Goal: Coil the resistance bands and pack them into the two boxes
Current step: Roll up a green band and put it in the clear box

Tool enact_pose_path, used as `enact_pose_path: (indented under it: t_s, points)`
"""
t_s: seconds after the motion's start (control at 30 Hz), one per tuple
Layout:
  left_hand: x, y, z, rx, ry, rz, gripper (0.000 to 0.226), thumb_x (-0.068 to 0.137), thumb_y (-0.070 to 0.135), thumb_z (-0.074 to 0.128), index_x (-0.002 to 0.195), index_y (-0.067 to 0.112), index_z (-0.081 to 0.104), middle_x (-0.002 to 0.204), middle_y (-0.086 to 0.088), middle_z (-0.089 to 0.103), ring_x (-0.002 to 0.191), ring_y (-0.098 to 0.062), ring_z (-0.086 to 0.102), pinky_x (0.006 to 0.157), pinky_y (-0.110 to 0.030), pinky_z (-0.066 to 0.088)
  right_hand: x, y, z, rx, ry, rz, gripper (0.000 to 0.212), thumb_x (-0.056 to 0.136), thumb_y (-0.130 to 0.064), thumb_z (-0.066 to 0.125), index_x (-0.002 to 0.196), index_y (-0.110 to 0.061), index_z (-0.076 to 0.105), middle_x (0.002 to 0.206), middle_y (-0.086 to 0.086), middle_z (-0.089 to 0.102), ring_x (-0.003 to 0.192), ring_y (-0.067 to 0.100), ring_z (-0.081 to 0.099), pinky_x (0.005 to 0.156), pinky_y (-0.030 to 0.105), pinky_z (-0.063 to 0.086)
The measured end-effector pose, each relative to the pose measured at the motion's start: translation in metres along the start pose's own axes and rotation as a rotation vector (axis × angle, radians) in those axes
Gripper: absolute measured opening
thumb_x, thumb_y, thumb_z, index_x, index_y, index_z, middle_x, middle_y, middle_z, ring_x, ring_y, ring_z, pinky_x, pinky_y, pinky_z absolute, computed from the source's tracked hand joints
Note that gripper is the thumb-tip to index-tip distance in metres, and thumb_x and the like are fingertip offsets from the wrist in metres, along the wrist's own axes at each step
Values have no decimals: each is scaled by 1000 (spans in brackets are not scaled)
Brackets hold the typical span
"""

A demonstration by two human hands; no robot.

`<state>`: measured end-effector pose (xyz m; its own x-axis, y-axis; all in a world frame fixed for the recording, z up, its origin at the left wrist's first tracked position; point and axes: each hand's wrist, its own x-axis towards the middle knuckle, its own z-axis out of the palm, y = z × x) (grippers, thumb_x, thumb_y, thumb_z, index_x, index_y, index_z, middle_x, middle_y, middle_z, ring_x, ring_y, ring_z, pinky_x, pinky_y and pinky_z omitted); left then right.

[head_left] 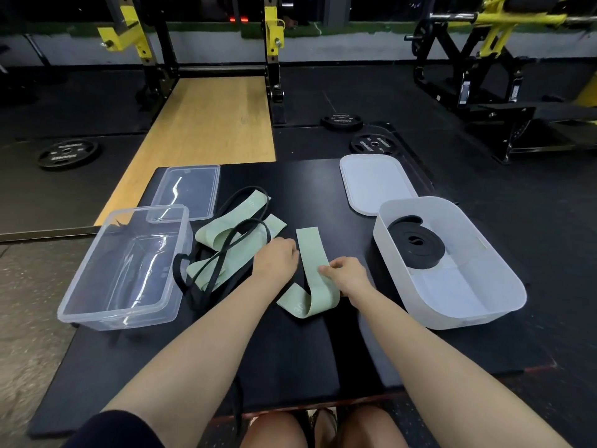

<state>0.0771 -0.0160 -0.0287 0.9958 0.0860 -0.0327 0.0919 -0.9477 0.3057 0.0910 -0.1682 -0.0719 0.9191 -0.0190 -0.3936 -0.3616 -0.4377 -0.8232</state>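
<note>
1. Both bare hands are out over the black mat (290, 350), working on one pale green band (310, 273) that lies between them.
2. The right hand (347, 274) pinches the right edge of that green band about halfway along, fingers curled onto the fabric.
3. The left hand (277, 258) sits just left of the same band, knuckles up, fingers bent down to the mat; whether it grips anything, I cannot tell from this angle.
4. The near end of the green band folds over into a loose loop close to the person, and its far end lies flat on the mat.
5. To the left, a tangle of more green bands (226, 240) and thin black bands (206, 276) lies in a heap, touching the clear box (80, 302).
6. The clear box stands open, with its clear lid (187, 192) lying just behind it.
7. On the right, the white box (484, 305) holds one coiled black band (416, 245) in its far end.
8. The white lid (374, 182) lies flat behind the white box.
9. Weight plates (66, 153) lie on the floor beyond the mat.
</note>
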Motion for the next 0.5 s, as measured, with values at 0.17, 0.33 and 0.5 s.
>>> enact_pose_path:
  t_s: [0.17,0.33,0.5]
  points:
    - [-18,10,-2,-471,-310,-202,37,93,37,50,75,8,65,77,-6,71,71,-20,69,70,-30,56,-1,0,-1,30,39,-32,17,82,-26,69,74,-16,59,78,1,62,75,18,56,68,30,48]
    - [-34,7,-3,-947,-497,-388,25,85,20,69,100,1,65,93,-9,67,78,-17,65,70,-25,54,-5,-2,1,115,27,-7,17,83,-29,70,70,-21,61,85,4,67,86,23,63,74,37,52]
    - [-43,7,-1,-1277,-541,-556,7,85,6,65,91,2,65,76,-3,71,75,-14,67,66,-26,56,-13,6,-4,203,-20,22,15,84,-35,67,81,-20,69,97,7,71,97,29,67,85,46,56]
